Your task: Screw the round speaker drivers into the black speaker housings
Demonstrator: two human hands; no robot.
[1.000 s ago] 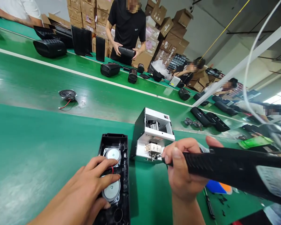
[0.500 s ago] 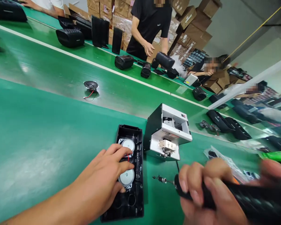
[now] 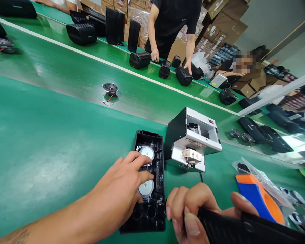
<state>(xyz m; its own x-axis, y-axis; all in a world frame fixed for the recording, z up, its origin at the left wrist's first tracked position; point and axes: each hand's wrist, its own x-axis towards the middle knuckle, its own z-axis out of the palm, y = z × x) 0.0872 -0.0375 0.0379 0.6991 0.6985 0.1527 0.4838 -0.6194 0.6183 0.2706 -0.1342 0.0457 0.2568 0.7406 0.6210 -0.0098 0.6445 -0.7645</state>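
Observation:
A black speaker housing (image 3: 156,217) lies open on the green bench, with two round speaker drivers seated in it, magnets up. My left hand (image 3: 124,179) reaches over its left side, thumb and index finger around the lower speaker driver (image 3: 146,188). Other fingers rest by the upper speaker driver (image 3: 146,153), near a short red wire. My right hand (image 3: 193,210) is wrapped around a black electric screwdriver (image 3: 226,225). Its metal tip points left at the housing's inner right edge, beside the lower driver; whether it touches a screw cannot be made out.
A black-and-silver screw feeder (image 3: 193,139) stands just right of the housing. Farther right are a blue-and-orange tape dispenser (image 3: 259,196) and a plastic bag (image 3: 256,176). A loose driver (image 3: 110,88) lies beyond on the green surface. Across it, a person in black (image 3: 176,27) handles speakers.
My right hand has moved left, bringing the screwdriver tip from beside the housing to its right edge. My left hand stays on the drivers. The person opposite has set a speaker down.

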